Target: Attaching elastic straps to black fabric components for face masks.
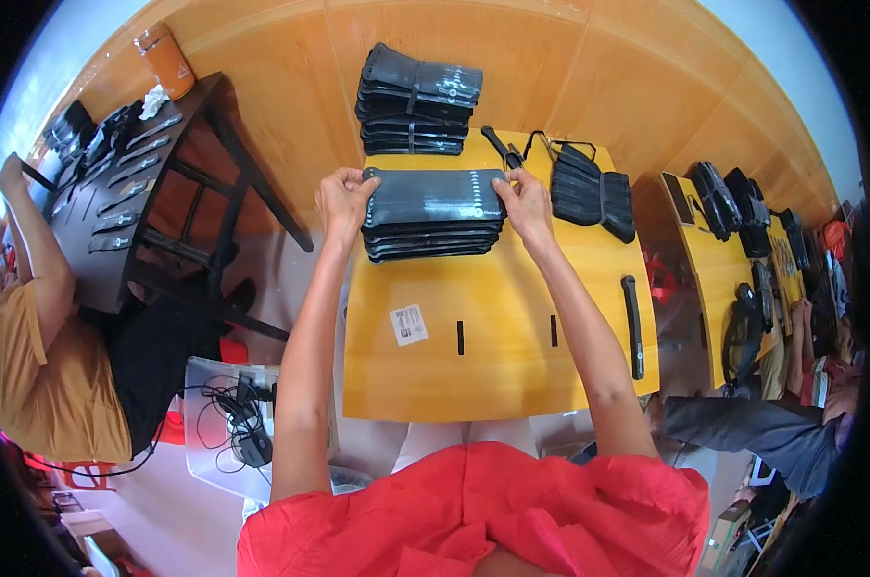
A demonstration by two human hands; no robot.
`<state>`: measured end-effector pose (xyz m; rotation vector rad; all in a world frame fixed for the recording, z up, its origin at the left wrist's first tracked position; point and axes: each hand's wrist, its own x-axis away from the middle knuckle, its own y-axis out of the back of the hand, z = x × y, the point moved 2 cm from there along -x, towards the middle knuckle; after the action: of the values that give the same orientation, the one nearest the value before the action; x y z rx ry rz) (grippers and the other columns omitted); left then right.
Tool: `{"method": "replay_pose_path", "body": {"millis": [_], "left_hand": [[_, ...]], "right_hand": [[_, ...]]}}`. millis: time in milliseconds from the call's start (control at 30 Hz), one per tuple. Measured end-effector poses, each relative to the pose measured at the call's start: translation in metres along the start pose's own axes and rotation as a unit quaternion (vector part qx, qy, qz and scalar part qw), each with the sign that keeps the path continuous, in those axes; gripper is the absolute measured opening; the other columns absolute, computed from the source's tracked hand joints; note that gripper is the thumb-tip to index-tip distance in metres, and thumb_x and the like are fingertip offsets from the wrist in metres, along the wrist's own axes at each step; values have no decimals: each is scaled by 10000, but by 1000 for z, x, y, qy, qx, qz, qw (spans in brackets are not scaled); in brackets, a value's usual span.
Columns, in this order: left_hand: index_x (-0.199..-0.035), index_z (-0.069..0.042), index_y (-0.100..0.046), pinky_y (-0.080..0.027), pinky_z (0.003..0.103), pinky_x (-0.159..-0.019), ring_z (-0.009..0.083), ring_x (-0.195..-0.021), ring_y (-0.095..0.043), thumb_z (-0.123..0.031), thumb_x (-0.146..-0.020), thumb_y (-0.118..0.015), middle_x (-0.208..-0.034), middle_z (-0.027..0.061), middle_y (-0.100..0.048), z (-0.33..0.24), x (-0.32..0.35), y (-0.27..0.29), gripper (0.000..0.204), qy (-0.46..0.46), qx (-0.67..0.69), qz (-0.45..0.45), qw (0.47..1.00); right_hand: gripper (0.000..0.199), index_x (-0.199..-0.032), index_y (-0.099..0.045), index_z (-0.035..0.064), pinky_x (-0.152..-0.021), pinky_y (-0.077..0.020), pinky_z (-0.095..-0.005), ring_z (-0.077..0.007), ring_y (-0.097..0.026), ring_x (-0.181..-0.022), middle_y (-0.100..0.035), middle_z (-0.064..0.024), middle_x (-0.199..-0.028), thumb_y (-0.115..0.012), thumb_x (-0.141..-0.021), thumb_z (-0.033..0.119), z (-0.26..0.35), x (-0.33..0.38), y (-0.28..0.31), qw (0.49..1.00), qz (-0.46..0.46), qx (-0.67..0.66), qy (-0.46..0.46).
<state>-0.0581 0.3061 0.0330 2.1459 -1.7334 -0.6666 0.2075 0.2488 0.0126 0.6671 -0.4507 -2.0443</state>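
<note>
My left hand (342, 204) pinches the left end of a flat black strip (425, 196) with white print. The right end of it is gripped between thumb and fingers of my right hand (526, 204). This strip lies level on a neat stack of similar black strips (435, 244), at the far middle of the yellow table (492, 385). Just behind it, banded bundles of black strips (417, 91) are piled up. To the right of my right hand sits a banded black bundle (592, 192), next to a thin black strap (497, 146).
A white label (409, 325) and short black marks (460, 338) are on the tabletop. A long black strap (632, 327) lies by its right edge. At left, a person (50, 356) works at a dark table (156, 207); a bin (209, 438) holds cables. More tables (709, 288) stand right.
</note>
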Motion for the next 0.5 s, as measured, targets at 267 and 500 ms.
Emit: {"method": "replay_pose_path", "body": {"millis": [267, 500], "left_hand": [[-875, -45, -666, -474, 386, -646, 261, -675, -615, -234, -679, -744, -668, 81, -619, 14, 2, -13, 283, -63, -98, -49, 992], [-934, -38, -641, -461, 386, -694, 282, -770, -597, -271, -721, -713, -807, 107, -622, 5, 12, -11, 323, -80, -108, -62, 989]], "right_hand": [[312, -994, -629, 36, -685, -478, -434, -343, -627, -760, -646, -188, -775, -630, -797, 279, 8, 8, -3, 996, 18, 84, -6], [336, -1057, -593, 27, -723, -463, -470, -402, -588, -858, -615, -212, -924, -580, -839, 283, 8, 13, 3, 992, -15, 120, 37]]}}
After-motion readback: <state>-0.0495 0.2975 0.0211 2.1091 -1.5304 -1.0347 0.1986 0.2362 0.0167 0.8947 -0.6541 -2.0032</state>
